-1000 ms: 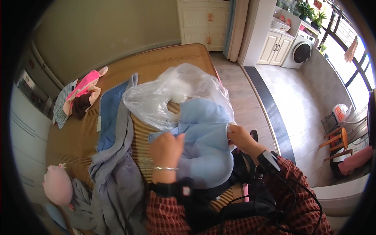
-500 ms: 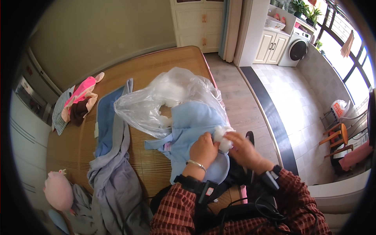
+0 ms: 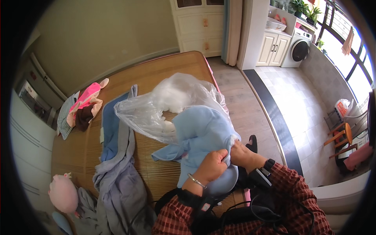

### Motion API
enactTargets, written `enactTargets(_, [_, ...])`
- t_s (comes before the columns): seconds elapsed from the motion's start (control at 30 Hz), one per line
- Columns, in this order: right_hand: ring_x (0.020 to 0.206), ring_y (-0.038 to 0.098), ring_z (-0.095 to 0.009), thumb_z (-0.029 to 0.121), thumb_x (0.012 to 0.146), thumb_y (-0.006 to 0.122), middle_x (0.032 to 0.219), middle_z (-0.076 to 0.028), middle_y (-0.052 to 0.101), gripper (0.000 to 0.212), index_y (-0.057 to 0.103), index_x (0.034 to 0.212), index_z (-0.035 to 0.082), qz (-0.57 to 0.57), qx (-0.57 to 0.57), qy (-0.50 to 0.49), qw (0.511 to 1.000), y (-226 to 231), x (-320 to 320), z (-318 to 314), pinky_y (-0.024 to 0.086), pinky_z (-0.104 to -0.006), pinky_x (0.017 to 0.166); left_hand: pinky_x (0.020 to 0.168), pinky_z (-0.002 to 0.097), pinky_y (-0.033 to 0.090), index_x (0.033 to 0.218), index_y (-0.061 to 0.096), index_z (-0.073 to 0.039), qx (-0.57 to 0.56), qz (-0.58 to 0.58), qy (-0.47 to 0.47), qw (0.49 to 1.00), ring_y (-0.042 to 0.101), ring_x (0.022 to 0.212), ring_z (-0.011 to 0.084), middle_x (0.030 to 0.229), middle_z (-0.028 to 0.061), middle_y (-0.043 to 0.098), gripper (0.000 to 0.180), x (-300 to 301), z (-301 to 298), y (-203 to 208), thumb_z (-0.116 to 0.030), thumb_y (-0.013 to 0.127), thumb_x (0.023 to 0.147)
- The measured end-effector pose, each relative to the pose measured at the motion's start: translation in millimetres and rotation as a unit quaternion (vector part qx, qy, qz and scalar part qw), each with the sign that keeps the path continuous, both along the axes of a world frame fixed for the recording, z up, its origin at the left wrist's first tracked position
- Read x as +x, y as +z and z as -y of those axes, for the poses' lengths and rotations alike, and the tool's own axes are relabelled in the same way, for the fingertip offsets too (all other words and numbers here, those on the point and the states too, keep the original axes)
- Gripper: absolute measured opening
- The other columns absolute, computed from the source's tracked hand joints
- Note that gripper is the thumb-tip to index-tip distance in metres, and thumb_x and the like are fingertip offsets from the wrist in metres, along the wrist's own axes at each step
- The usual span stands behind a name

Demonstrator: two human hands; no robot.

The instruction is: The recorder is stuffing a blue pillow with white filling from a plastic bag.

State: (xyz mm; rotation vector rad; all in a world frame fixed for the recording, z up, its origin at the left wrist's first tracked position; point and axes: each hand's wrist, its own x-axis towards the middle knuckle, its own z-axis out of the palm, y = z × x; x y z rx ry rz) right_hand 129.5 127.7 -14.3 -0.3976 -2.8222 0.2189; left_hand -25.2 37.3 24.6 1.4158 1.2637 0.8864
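Observation:
A light blue soft cloth piece (image 3: 199,127), partly puffed out, lies across the near right part of the mat-covered bed. My left hand (image 3: 211,166) is closed on the cloth's edge, its fingers pinching the fabric. Right against it, my right hand (image 3: 243,156) is closed at the cloth's opening, its fingertips partly hidden by the fabric. A small tuft of white stuffing (image 3: 233,138) shows at that opening, just above the right fingers. Behind the cloth, a clear plastic bag (image 3: 137,111) lies open with a heap of white stuffing (image 3: 172,98) in it.
Grey and blue cloth (image 3: 117,172) stretches along the bed's left part. A pink plush toy (image 3: 63,194) lies at the near left, and folded clothes (image 3: 84,107) at the far left. Thin black cables (image 3: 258,205) hang by my lap. A wooden stool (image 3: 344,133) stands at the right.
My right hand has brought the loose white stuffing to the cloth's opening, where most of it is now hidden. My left hand has shifted slightly right and down, and the cloth's upper part looks fuller.

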Motion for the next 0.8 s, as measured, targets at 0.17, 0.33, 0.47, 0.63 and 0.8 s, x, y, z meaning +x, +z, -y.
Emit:
enactTargets(0.17, [0.11, 0.049, -0.03, 0.011, 0.054, 0.066, 0.113, -0.013, 0.054, 0.049, 0.063, 0.103, 0.007, 0.138, 0.01, -0.005, 0.99, -4, 24, -13, 0.035, -0.0422, 0.095, 0.058, 0.027, 0.04, 0.085, 0.053, 0.0, 0.039, 0.13, -0.04, 0.99, 0.043, 0.066, 0.0083, 0.068, 0.0025, 0.049, 0.011, 19, 11, 13, -0.001, 0.046, 0.076])
enactTargets(0.33, [0.082, 0.06, -0.032, 0.018, 0.064, 0.065, 0.082, -0.015, 0.063, 0.024, 0.065, 0.086, 0.007, 0.343, -0.071, 0.002, 0.937, 31, -6, -18, 0.047, -0.0375, 0.073, 0.065, 0.0331, 0.044, 0.087, 0.051, 0.002, 0.103, 0.027, 0.198, 0.974, 0.052, 0.069, 0.018, 0.069, 0.0127, 0.051, 0.012, 33, 17, -18, -0.001, 0.045, 0.077])
enactTargets(0.47, [0.08, 0.061, -0.035, 0.018, 0.077, 0.058, 0.08, -0.02, 0.062, 0.02, 0.062, 0.085, 0.0, 0.271, -0.221, -0.016, 0.937, 88, -15, 4, 0.048, -0.0403, 0.072, 0.062, 0.0335, 0.045, 0.087, 0.056, 0.003, -0.056, 0.151, 0.251, 0.954, 0.056, 0.066, 0.0236, 0.071, 0.0153, 0.057, 0.019, 18, 15, -42, -0.002, 0.049, 0.071])
enactTargets(0.63, [0.098, 0.056, -0.034, 0.011, 0.078, 0.06, 0.105, -0.02, 0.059, 0.032, 0.057, 0.107, -0.003, -0.008, -0.139, 0.008, 0.99, 127, 12, 37, 0.043, -0.0404, 0.09, 0.062, 0.029, 0.045, 0.086, 0.056, 0.001, -0.003, 0.236, 0.268, 0.934, 0.054, 0.068, 0.0152, 0.076, 0.0079, 0.058, 0.017, 7, 16, -44, 0.001, 0.048, 0.071])
enactTargets(0.8, [0.111, 0.053, -0.031, 0.009, 0.078, 0.058, 0.111, -0.018, 0.059, 0.034, 0.056, 0.109, -0.005, 0.082, -0.031, -0.094, 0.992, 105, 21, 61, 0.038, -0.0375, 0.099, 0.067, 0.0358, 0.047, 0.089, 0.053, 0.0, 0.125, 0.059, 0.288, 0.948, 0.058, 0.07, 0.0287, 0.08, 0.0163, 0.059, 0.019, 10, 19, -25, 0.002, 0.048, 0.07])
